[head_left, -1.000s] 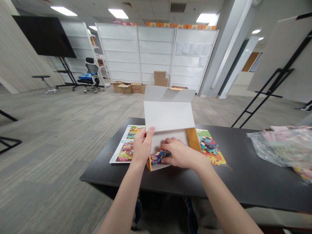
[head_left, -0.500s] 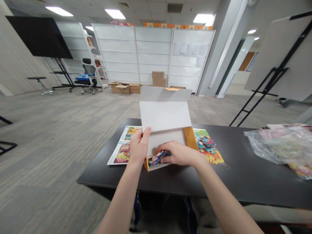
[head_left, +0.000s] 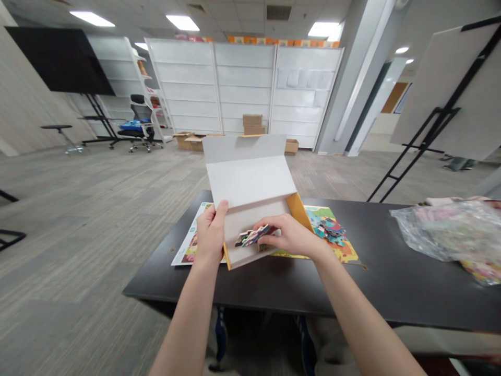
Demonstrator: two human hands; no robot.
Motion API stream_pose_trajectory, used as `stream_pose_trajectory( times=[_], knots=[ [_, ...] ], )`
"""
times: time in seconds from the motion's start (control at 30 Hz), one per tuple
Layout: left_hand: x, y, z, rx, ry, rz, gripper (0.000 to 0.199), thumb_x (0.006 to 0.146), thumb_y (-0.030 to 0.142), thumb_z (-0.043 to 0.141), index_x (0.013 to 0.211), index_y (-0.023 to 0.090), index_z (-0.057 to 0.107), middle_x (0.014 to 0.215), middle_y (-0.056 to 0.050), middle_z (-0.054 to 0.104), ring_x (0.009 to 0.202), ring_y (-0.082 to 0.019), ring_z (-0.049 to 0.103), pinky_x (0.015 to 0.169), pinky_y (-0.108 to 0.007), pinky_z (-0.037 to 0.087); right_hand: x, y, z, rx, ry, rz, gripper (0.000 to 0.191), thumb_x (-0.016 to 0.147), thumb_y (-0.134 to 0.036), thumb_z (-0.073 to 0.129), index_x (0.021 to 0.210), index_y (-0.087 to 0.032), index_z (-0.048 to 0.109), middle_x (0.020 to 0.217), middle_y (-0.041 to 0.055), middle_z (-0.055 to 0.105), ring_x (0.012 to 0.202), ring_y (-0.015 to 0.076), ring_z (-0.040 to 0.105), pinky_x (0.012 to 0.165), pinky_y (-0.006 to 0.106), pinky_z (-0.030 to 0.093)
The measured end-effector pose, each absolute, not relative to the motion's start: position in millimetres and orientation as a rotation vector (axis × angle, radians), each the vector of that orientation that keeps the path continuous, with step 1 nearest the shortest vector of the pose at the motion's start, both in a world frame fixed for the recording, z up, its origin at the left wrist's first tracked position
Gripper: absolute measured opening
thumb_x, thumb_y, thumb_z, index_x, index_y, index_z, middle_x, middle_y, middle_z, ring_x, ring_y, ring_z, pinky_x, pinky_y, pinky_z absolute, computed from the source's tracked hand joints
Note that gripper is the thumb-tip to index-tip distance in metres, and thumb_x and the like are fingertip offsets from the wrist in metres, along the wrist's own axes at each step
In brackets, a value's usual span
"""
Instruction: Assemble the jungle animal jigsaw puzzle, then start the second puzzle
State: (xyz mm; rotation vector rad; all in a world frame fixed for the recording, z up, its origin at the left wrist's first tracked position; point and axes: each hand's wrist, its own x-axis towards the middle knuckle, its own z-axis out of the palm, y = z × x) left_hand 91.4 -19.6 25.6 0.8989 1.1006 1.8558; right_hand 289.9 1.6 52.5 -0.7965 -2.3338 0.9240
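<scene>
My right grip [head_left: 291, 236] pinches a small clump of jigsaw pieces [head_left: 252, 236], long axis running roughly sideways, apparently just above the open white cardboard box [head_left: 250, 183], whose left edge my left grip [head_left: 210, 232] clasps.

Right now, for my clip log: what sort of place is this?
Probably an office or training room, not a home: grey carpet tiles, a large screen on a floor stand, and white boards on black easels.
</scene>
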Motion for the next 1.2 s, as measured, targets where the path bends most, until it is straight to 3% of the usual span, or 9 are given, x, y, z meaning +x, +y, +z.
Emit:
stream_pose_trajectory(
  times=[0.23,0.4,0.63,0.9,1.2],
  knots=[
    [89.3,-23.0,28.1,0.904,1.112,1.801,0.048,0.067,0.06,0.082,0.081,0.015,0.07,0.068,-0.001,0.069,0.062,-0.018,0.064,0.057,-0.026,0.048,307.6,8.4,60.7,-0.895,-2.424,0.904,0.02,0.085,-0.02,0.069,0.105,-0.02,0.074,0.098,0.0022,0.077,0.086,0.0182,0.069,0.081,0.028,0.05],
    [85.4,-21.3,21.9,1.021,1.161,1.794,0.044,0.074,0.057,0.079,0.079,0.015,0.069,0.066,0.0,0.066,0.057,-0.014,0.057,0.054,-0.023,0.041,315.7,13.3,58.8,-0.959,-2.514,0.869,0.023,0.088,-0.031,0.07,0.107,-0.018,0.071,0.098,0.0054,0.076,0.087,0.021,0.067,0.081,0.03,0.049],
    [85.5,-21.4,23.1,0.997,1.168,1.822,0.046,0.073,0.06,0.078,0.072,0.016,0.064,0.066,0.0,0.065,0.058,-0.014,0.056,0.057,-0.025,0.043,323.9,14.7,61.1,-1.034,-2.448,0.807,0.025,0.09,-0.035,0.068,0.108,-0.018,0.071,0.1,0.0073,0.075,0.087,0.0217,0.066,0.082,0.032,0.05],
    [87.0,-20.8,20.7,1.039,1.24,1.841,0.047,0.071,0.061,0.08,0.07,0.017,0.064,0.062,0.0,0.062,0.06,-0.016,0.057,0.053,-0.023,0.04,313.7,11.4,56.0,-0.989,-2.592,0.832,0.027,0.085,-0.032,0.074,0.109,-0.018,0.072,0.103,0.0086,0.076,0.093,0.0243,0.068,0.085,0.032,0.051],
    [87.2,-23.0,21.8,1.075,1.233,1.792,0.048,0.072,0.062,0.079,0.08,0.016,0.07,0.063,-0.001,0.064,0.06,-0.018,0.061,0.053,-0.025,0.045,304.9,18.9,46.3,-0.876,-2.683,0.907,0.024,0.083,-0.023,0.075,0.106,-0.016,0.074,0.102,0.0065,0.076,0.091,0.0199,0.068,0.083,0.027,0.05]
  ],
)
